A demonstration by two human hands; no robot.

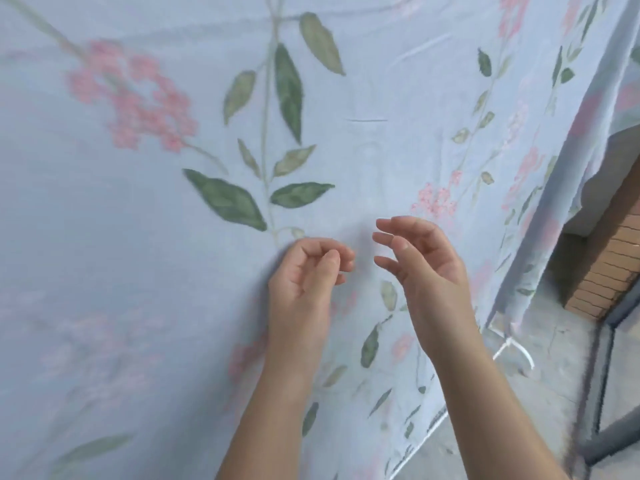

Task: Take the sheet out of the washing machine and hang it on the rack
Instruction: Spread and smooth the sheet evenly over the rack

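Currently the pale blue cotton sheet with pink flowers and green leaves (363, 109) hangs spread out, filling nearly the whole head view; its right edge drops beside the grey concrete floor (554, 393). What it hangs from is out of view. Orange-brown brick wall (606, 265) at far right, dark grey metal bars (604, 375) below it. Both hands are raised in front of the sheet, just apart, gripping nothing. Left hand (308, 271): fingers loosely curled, knuckles close to the cloth, contact unclear. Right hand (419, 258): fingers relaxed and spread. Thin white cord loop (516, 349) at the sheet's lower right corner.
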